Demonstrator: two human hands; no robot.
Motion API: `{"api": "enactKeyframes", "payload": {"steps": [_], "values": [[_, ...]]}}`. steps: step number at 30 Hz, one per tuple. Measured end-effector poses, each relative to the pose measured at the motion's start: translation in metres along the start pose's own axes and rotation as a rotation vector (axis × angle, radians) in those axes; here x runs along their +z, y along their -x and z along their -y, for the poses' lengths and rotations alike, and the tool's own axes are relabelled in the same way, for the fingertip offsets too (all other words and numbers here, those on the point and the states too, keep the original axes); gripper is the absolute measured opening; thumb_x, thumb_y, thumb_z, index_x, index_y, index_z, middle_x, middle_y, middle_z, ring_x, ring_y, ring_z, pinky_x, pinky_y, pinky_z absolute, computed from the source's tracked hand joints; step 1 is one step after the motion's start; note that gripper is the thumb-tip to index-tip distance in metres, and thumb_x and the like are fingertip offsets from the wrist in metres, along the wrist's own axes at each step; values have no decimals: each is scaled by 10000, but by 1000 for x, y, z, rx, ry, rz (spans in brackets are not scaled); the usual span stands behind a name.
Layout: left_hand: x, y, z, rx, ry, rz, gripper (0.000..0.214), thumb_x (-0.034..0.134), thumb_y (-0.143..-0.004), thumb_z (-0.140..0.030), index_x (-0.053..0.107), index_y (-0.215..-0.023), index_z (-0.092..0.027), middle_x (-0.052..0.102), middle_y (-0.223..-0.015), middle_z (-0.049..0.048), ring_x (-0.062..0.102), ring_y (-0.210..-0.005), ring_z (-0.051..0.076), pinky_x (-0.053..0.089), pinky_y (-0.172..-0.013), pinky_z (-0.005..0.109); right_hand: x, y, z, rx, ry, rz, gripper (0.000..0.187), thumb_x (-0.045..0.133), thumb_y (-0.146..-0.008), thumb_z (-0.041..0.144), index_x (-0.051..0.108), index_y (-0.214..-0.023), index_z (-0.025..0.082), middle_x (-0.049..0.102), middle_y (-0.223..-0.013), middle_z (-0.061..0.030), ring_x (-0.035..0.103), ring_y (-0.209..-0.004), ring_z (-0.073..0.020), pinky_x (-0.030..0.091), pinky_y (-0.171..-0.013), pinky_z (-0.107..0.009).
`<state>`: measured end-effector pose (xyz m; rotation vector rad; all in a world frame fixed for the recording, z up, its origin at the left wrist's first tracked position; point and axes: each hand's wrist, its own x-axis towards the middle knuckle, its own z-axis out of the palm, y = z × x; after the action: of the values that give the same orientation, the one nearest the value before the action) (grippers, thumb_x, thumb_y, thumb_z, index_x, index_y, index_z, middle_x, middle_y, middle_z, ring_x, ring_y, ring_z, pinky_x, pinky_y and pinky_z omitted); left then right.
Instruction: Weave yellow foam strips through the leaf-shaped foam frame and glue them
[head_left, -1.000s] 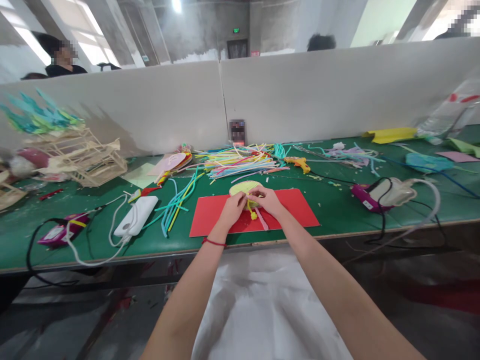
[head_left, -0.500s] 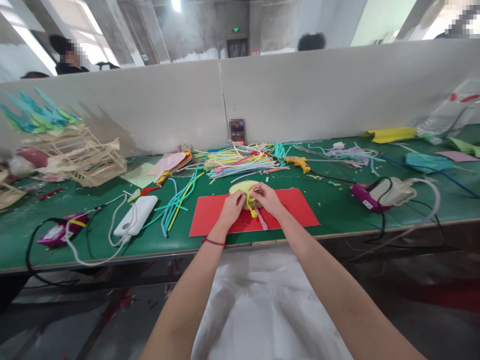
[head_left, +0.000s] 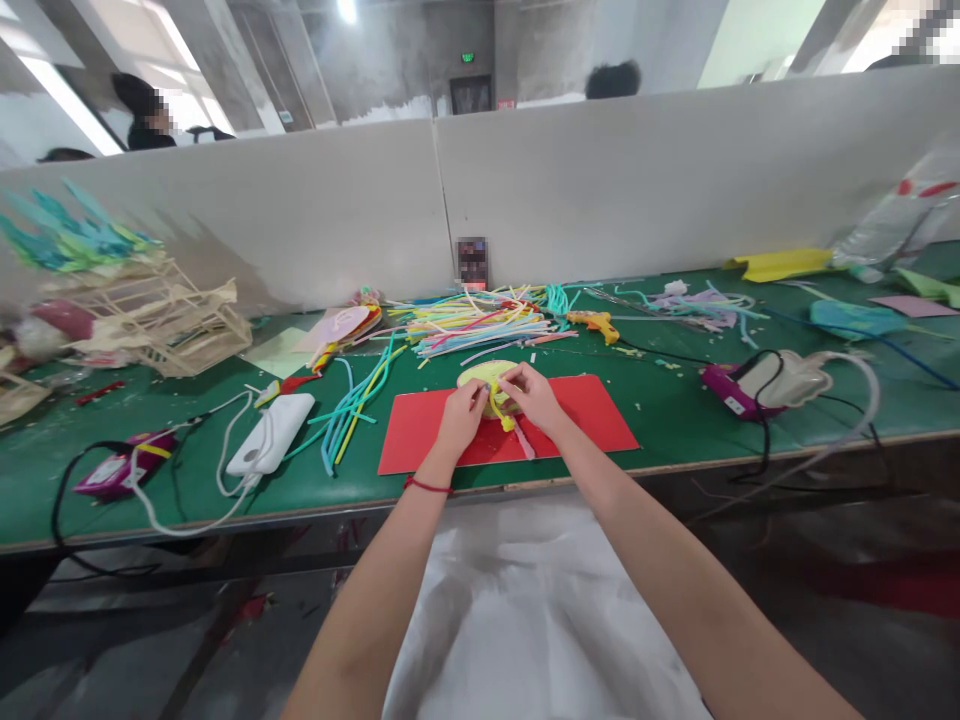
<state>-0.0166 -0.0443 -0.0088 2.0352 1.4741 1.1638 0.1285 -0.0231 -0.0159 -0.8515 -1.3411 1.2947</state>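
A thin yellow strip (head_left: 498,408) with a knotted lower end runs down between my hands. My left hand (head_left: 465,408) is closed, pinching at the strip's upper part. From the other side my right hand (head_left: 531,393) pinches near the same spot, its fingertips close to the left ones. Under and behind the fingers lies a pale yellow round piece (head_left: 474,374), partly covered by both hands. A pink strip (head_left: 524,441) sticks out below it towards me. All of this rests over a red board (head_left: 411,428) near the table's front edge.
Coloured strips (head_left: 480,325) lie heaped behind the board, with a yellow glue gun (head_left: 598,325) beside them. A white power bank (head_left: 271,434) with cables stands left. Purple boxes (head_left: 126,464) with cords sit at both sides. A pale partition (head_left: 600,190) closes the back.
Both hands stay at nearly the same place, with only slight finger movement around the yellow strip. The view has shifted a little.
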Motion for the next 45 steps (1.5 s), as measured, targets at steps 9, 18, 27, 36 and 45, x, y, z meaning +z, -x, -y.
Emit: {"api": "enactKeyframes", "payload": {"steps": [9,18,27,36,45], "values": [[-1,1,-3,-7,10,-29,172,390,-847,-244,530,-794,-159,585,-757,17,524,-697,113,403,-653,221,5,-5,-3,-127,55,-54,326,621,-664,469,447,-715,199,505,-785,-12,535,-750,-150,524,-579,-289],[5,-4,4,-51,178,46,48,492,-771,-204,507,-789,-162,563,-726,-5,538,-663,101,446,-619,210,1,-5,-7,-192,126,-53,298,609,-685,458,453,-718,207,525,-774,-14,548,-762,-159,491,-626,-287],[4,-4,5,-80,154,37,88,451,-798,-179,532,-770,-158,613,-708,-1,537,-641,99,426,-623,210,-1,-5,-6,-170,128,-53,296,629,-667,447,477,-711,197,538,-793,-18,546,-737,-149,477,-655,-292],[3,-3,3,-70,168,43,101,448,-796,-158,543,-761,-159,633,-718,2,561,-683,107,437,-667,219,-1,-4,-4,-164,132,-58,316,642,-642,470,490,-698,199,556,-785,-18,552,-742,-157,480,-689,-310],[3,-3,3,-61,201,66,111,439,-812,-194,544,-795,-162,628,-722,1,565,-681,107,437,-659,217,-3,-5,-6,-171,108,-57,284,645,-652,435,492,-691,200,560,-768,-15,560,-743,-161,479,-679,-309]]}}
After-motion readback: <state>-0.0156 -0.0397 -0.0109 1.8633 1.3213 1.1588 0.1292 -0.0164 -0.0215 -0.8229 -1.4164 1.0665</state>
